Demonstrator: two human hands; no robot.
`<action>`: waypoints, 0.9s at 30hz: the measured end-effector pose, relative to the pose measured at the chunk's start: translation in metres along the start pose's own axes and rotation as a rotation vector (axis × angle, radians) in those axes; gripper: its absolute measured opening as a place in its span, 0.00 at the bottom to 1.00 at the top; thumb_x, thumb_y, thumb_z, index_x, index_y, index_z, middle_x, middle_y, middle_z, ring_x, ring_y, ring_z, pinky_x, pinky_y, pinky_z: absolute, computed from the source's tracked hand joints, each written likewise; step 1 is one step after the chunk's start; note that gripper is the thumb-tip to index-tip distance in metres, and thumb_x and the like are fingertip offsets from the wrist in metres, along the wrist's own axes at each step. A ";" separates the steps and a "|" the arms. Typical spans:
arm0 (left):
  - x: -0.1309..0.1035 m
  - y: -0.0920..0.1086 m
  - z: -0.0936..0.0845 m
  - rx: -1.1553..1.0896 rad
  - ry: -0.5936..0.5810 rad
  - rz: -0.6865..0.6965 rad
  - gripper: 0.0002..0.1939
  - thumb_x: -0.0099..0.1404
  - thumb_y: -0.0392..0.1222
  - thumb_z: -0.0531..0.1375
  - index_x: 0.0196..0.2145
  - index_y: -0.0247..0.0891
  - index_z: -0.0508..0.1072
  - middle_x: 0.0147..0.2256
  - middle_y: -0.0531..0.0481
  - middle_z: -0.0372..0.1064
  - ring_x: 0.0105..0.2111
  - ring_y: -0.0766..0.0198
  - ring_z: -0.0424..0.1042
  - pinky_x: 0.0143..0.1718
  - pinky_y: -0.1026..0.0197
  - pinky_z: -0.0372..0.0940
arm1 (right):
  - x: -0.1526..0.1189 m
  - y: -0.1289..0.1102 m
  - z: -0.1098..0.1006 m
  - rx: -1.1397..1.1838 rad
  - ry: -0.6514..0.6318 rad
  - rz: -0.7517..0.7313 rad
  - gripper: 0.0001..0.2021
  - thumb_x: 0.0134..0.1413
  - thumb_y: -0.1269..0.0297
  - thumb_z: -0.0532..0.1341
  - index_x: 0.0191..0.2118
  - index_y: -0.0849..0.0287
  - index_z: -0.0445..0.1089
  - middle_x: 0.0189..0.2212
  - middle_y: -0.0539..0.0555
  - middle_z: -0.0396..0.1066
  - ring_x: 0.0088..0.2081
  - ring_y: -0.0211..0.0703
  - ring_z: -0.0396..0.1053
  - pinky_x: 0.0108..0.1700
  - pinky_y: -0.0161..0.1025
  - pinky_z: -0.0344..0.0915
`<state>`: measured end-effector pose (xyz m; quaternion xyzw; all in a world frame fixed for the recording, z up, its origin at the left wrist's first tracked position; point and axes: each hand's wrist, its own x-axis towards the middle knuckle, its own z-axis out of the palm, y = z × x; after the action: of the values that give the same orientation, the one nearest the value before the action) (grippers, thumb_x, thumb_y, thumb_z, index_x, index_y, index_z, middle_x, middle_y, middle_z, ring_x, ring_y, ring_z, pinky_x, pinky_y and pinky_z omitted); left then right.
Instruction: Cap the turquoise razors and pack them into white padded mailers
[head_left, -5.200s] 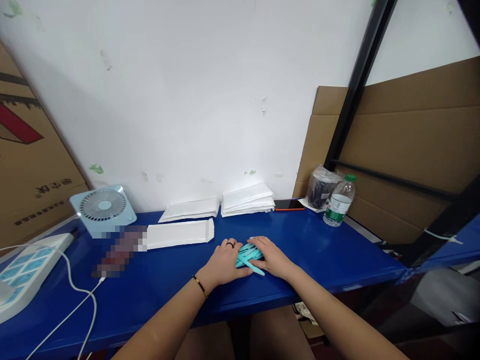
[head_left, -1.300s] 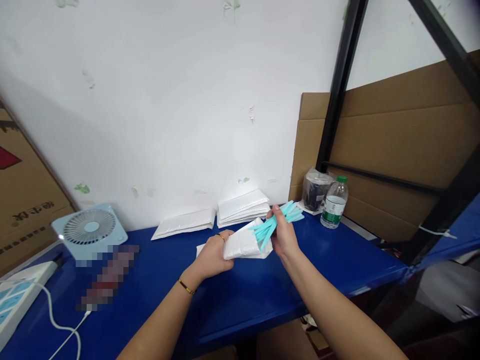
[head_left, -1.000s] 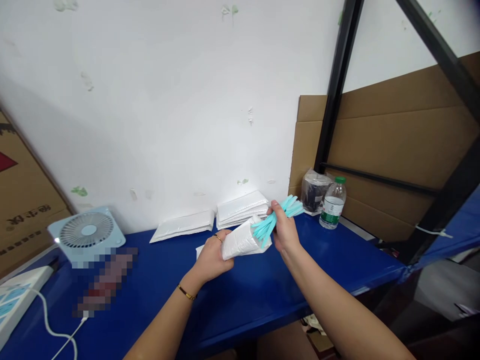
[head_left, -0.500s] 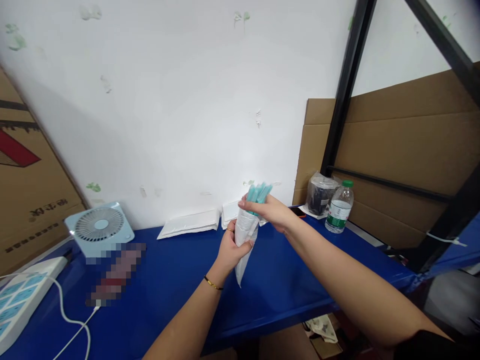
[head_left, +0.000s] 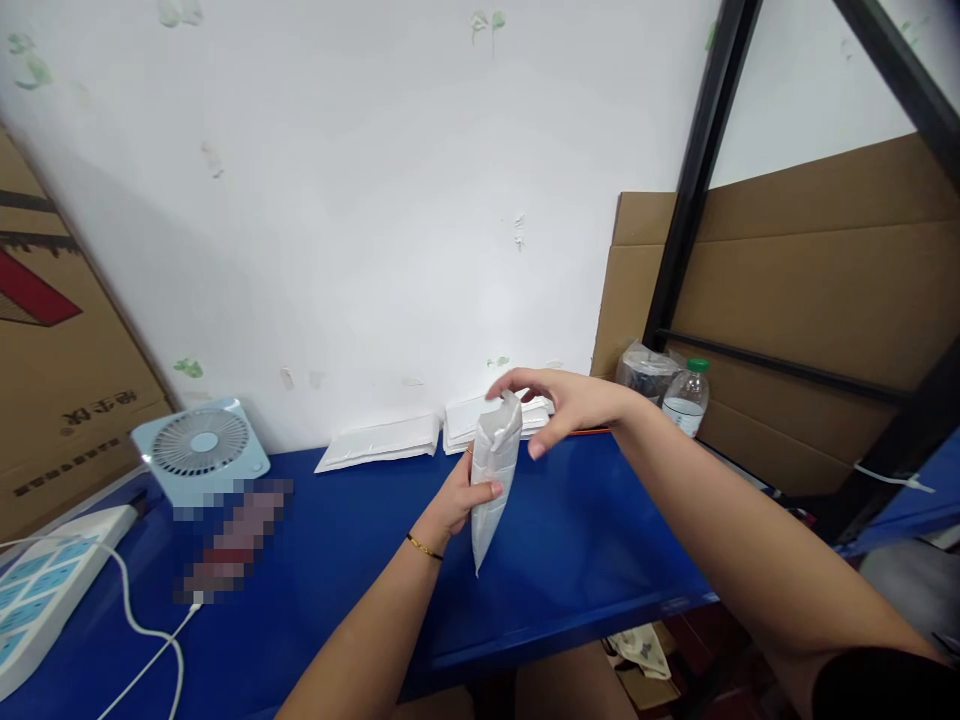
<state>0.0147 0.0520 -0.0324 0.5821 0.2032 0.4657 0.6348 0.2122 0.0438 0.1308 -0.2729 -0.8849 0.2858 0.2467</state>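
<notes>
My left hand [head_left: 463, 497] grips a white padded mailer bag [head_left: 496, 480], held upright over the blue table with its mouth at the top. Beside the bag's mouth, my right hand [head_left: 566, 403] has its thumb and fingers spread apart, holding nothing. The teal items are out of sight; the bag's sides hide its inside. Behind the hands, against the wall, lie a stack of white mailers [head_left: 461, 420] and, to its left, another white mailer stack [head_left: 381, 443].
On the left of the blue table [head_left: 360, 560] are a light blue fan [head_left: 201, 445], a power strip [head_left: 64, 580] with a white cable, and a blurred-out item. A green-capped water bottle [head_left: 686, 398] and a plastic-wrapped dark object [head_left: 649, 372] stand at right, near a black metal frame [head_left: 694, 170].
The teal items stuck out of the bag's mouth before and have gone down out of sight. My right hand has let go of them, opened, and shifted right.
</notes>
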 end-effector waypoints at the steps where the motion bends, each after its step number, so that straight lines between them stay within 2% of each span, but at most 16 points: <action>1: 0.000 0.002 -0.002 -0.003 -0.042 -0.034 0.38 0.43 0.45 0.68 0.52 0.37 0.62 0.45 0.43 0.67 0.41 0.55 0.67 0.41 0.59 0.60 | 0.000 0.000 -0.003 -0.068 -0.052 -0.027 0.28 0.31 0.57 0.70 0.45 0.55 0.70 0.47 0.54 0.64 0.50 0.47 0.59 0.49 0.41 0.57; 3: 0.001 0.008 -0.005 0.008 -0.125 -0.083 0.36 0.43 0.47 0.68 0.49 0.35 0.65 0.45 0.41 0.68 0.41 0.53 0.68 0.40 0.57 0.61 | 0.002 0.000 -0.006 -0.151 -0.047 -0.045 0.19 0.33 0.59 0.70 0.37 0.55 0.74 0.45 0.53 0.66 0.47 0.46 0.62 0.47 0.40 0.58; 6: 0.007 0.027 -0.004 0.028 -0.129 -0.059 0.35 0.45 0.50 0.67 0.50 0.37 0.65 0.47 0.40 0.66 0.43 0.51 0.67 0.43 0.54 0.61 | 0.009 0.000 -0.007 -0.154 0.181 -0.022 0.11 0.38 0.58 0.67 0.31 0.55 0.75 0.39 0.52 0.69 0.39 0.42 0.65 0.41 0.38 0.60; 8: 0.012 0.044 0.000 0.052 -0.058 0.042 0.38 0.46 0.53 0.66 0.53 0.39 0.62 0.50 0.41 0.64 0.47 0.51 0.65 0.47 0.53 0.60 | 0.010 -0.002 -0.004 -0.155 0.387 -0.014 0.09 0.40 0.58 0.66 0.30 0.55 0.75 0.35 0.52 0.69 0.37 0.43 0.65 0.40 0.39 0.61; 10: 0.012 0.061 0.004 0.130 0.011 0.188 0.41 0.46 0.55 0.66 0.55 0.40 0.60 0.53 0.42 0.60 0.52 0.52 0.60 0.51 0.54 0.57 | 0.001 -0.005 0.005 -0.224 0.534 -0.035 0.08 0.42 0.59 0.65 0.30 0.54 0.75 0.36 0.53 0.69 0.38 0.44 0.65 0.41 0.40 0.60; 11: 0.008 0.068 0.005 0.190 0.040 0.257 0.41 0.45 0.54 0.66 0.55 0.40 0.59 0.54 0.42 0.59 0.53 0.52 0.59 0.52 0.55 0.55 | -0.007 -0.006 0.012 -0.288 0.564 -0.057 0.07 0.44 0.60 0.64 0.31 0.54 0.75 0.37 0.53 0.69 0.39 0.45 0.65 0.42 0.41 0.60; 13: -0.011 0.074 0.009 0.362 0.066 0.345 0.36 0.47 0.51 0.67 0.53 0.40 0.62 0.52 0.43 0.61 0.52 0.53 0.60 0.52 0.55 0.55 | -0.031 -0.007 0.034 -0.439 0.543 -0.133 0.06 0.48 0.61 0.62 0.33 0.52 0.75 0.41 0.53 0.69 0.40 0.45 0.65 0.42 0.42 0.60; 14: -0.025 0.073 0.010 0.476 0.069 0.373 0.30 0.49 0.47 0.66 0.50 0.40 0.65 0.49 0.44 0.64 0.50 0.55 0.62 0.51 0.55 0.56 | -0.045 -0.006 0.049 -0.515 0.501 -0.164 0.06 0.49 0.62 0.62 0.34 0.51 0.75 0.42 0.54 0.70 0.41 0.46 0.65 0.41 0.42 0.59; 15: -0.041 0.069 0.012 0.621 0.045 0.368 0.20 0.52 0.44 0.65 0.43 0.40 0.69 0.44 0.45 0.67 0.46 0.57 0.64 0.49 0.56 0.57 | -0.060 -0.005 0.066 -0.579 0.440 -0.198 0.07 0.51 0.64 0.60 0.35 0.50 0.75 0.41 0.54 0.71 0.41 0.46 0.65 0.41 0.43 0.59; 16: -0.058 0.062 0.014 0.754 0.025 0.370 0.09 0.56 0.41 0.62 0.36 0.41 0.72 0.39 0.47 0.69 0.42 0.60 0.66 0.47 0.57 0.58 | -0.075 -0.003 0.084 -0.594 0.326 -0.212 0.08 0.52 0.66 0.59 0.37 0.50 0.74 0.40 0.54 0.71 0.41 0.46 0.65 0.40 0.43 0.59; 17: -0.076 0.053 0.016 0.880 -0.018 0.339 0.04 0.58 0.39 0.60 0.33 0.42 0.72 0.36 0.49 0.70 0.40 0.61 0.67 0.46 0.57 0.58 | -0.088 0.000 0.102 -0.575 0.232 -0.197 0.08 0.54 0.67 0.58 0.37 0.51 0.73 0.37 0.54 0.71 0.40 0.45 0.66 0.40 0.43 0.59; 18: -0.093 0.043 0.018 0.974 -0.072 0.294 0.02 0.58 0.38 0.59 0.31 0.42 0.71 0.33 0.50 0.70 0.38 0.62 0.67 0.46 0.56 0.57 | -0.101 0.003 0.120 -0.540 0.148 -0.164 0.08 0.54 0.68 0.57 0.37 0.52 0.72 0.36 0.54 0.71 0.39 0.44 0.66 0.39 0.42 0.59; 20: -0.121 0.020 0.023 1.055 -0.084 0.224 0.02 0.58 0.36 0.58 0.30 0.42 0.69 0.31 0.52 0.69 0.34 0.64 0.67 0.44 0.56 0.58 | -0.119 0.010 0.153 -0.437 0.064 -0.065 0.05 0.53 0.67 0.58 0.35 0.53 0.70 0.34 0.52 0.71 0.35 0.41 0.66 0.37 0.41 0.60; 23: -0.144 -0.006 0.029 1.101 -0.018 0.120 0.05 0.57 0.33 0.56 0.32 0.41 0.67 0.31 0.51 0.69 0.34 0.63 0.67 0.41 0.57 0.59 | -0.134 0.023 0.188 -0.216 0.147 0.173 0.01 0.52 0.65 0.59 0.33 0.53 0.67 0.32 0.50 0.69 0.34 0.41 0.66 0.36 0.38 0.62; 25: -0.151 -0.016 0.029 1.123 0.032 0.102 0.12 0.58 0.33 0.55 0.39 0.43 0.67 0.33 0.51 0.68 0.35 0.63 0.67 0.40 0.57 0.60 | -0.137 0.031 0.201 -0.088 0.265 0.321 0.03 0.54 0.64 0.57 0.36 0.53 0.65 0.32 0.51 0.68 0.33 0.41 0.66 0.32 0.36 0.62; 27: -0.154 -0.020 0.028 1.162 0.022 0.143 0.20 0.59 0.32 0.54 0.48 0.46 0.63 0.37 0.50 0.68 0.37 0.63 0.66 0.41 0.57 0.60 | -0.137 0.036 0.209 -0.012 0.365 0.411 0.05 0.56 0.64 0.55 0.39 0.53 0.64 0.31 0.51 0.67 0.32 0.41 0.66 0.30 0.36 0.62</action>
<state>-0.0298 -0.0887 -0.0881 0.8423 0.3919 0.3255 0.1760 0.2007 -0.0943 -0.0804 -0.4953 -0.7534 0.2706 0.3374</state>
